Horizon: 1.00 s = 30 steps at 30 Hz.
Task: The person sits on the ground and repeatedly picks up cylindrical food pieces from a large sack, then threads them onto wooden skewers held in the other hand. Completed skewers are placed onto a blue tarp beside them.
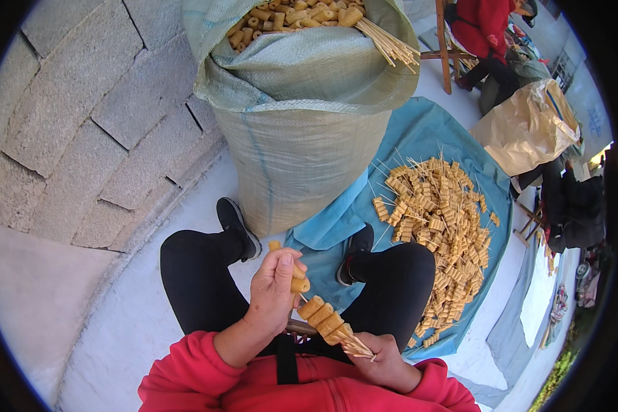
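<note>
Blue sheet (429, 127) under skewer pile (446, 233); woven sack (302, 165) beyond held skewers (329, 324).

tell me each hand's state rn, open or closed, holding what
Left hand: closed, holding tan tube pieces.
Right hand: closed on a bundle of thin sticks.

No text, label, brand, number or sign can be read on anything in the head view.
</note>
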Tool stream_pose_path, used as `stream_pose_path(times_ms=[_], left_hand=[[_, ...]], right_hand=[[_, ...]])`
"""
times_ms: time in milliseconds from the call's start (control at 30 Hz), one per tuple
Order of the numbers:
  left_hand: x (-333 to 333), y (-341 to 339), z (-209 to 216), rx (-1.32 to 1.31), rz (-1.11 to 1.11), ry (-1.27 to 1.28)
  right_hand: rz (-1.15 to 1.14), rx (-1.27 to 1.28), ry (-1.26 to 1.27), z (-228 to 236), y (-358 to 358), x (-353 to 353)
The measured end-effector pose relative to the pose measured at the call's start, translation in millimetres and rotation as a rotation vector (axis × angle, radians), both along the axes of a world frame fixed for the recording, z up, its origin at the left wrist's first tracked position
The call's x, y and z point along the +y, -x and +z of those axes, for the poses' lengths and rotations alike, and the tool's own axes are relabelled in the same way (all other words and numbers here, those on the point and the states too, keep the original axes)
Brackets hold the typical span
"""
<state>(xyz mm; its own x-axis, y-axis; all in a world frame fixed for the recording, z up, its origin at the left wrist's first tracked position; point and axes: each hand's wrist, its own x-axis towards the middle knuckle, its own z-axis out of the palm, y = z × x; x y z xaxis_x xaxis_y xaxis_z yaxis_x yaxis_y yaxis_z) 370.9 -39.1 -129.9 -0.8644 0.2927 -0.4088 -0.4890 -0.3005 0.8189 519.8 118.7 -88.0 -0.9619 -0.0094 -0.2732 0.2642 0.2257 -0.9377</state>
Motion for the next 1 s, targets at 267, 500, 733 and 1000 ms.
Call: stream_pose_path(times_ms=[267, 500, 733, 1000], left_hand=[[0.0, 4.2, -4.9, -0.147, 0.054, -0.084], [13.5, -6.8, -7.6, -0.166, 0.131, -0.042], [9.8, -3.8, -10.9, -0.286, 0.16, -0.148], [12.8, -7.1, -13.4, -0.223, 0.201, -0.118]], right_hand=[[-0.002, 0.026, 0.02, -3.4, -1.8, 0.4], [0.034, 0.147, -0.147, -6.7, -4.2, -6.8], [0.007, 0.15, -0.183, -8.7, -9.3, -8.8], [0.013, 0.125, -0.239, -10.5, -11.2, -10.1]])
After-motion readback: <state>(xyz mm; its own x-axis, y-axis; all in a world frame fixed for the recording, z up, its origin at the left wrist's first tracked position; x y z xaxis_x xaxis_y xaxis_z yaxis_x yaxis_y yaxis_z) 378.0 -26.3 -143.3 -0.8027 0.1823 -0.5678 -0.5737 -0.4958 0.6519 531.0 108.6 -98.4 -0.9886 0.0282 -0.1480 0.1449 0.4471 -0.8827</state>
